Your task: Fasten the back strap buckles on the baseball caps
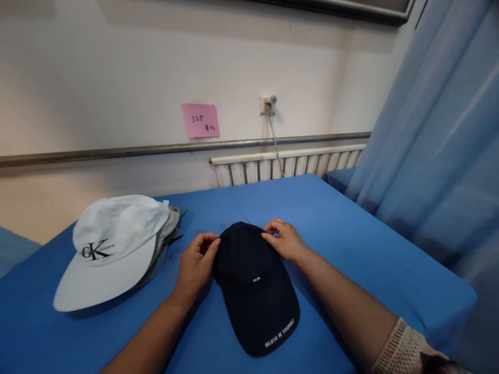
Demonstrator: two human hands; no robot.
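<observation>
A black baseball cap lies on the blue-covered table with its brim toward me. Small white lettering runs along the brim's edge, and a small white mark sits on the front of the crown. My left hand pinches the crown's left side between thumb and fingers. On the opposite side, my right hand grips the crown's upper right edge in the same way. To the left rests a white cap with a dark "CK" print, stacked over several other caps in grey and darker tones, mostly hidden beneath it.
The blue-covered table reaches back to a white radiator and a wall rail. A pink note and a socket with a plugged-in cord are on the wall. A blue curtain hangs at right.
</observation>
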